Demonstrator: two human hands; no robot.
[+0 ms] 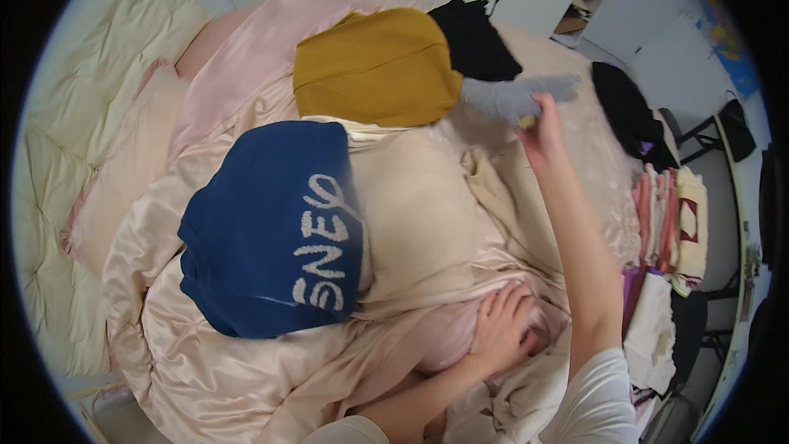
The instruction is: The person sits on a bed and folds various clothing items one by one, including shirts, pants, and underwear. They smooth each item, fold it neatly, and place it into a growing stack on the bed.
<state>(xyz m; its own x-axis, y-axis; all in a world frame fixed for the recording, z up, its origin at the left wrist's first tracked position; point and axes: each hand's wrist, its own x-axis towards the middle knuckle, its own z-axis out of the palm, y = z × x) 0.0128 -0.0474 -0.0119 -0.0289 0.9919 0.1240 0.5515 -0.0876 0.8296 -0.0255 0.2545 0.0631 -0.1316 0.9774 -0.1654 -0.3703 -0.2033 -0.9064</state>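
Note:
My right hand [545,135] pinches a fuzzy grey-blue knit piece [515,97] above the far right of the bed; a small yellow patch shows at its lower edge. Close to me, my left hand [505,327] lies over pale pink fabric [441,339], holding nothing that I can see. A beige garment [413,209] is spread in the middle, one sleeve [487,176] reaching right. Over its left end lies a folded blue sweater [265,228] with white fuzzy lettering. A folded mustard garment [370,68] is beyond, beside a black garment [474,40].
A shiny pale pink quilt [166,296] covers the bed. Cream padded cushioning [55,228] and a pink pillow [132,166] line the left. Folded clothes [656,216], a dark garment [625,111] and a white cloth [653,333] sit along the right edge, near a black chair [696,145].

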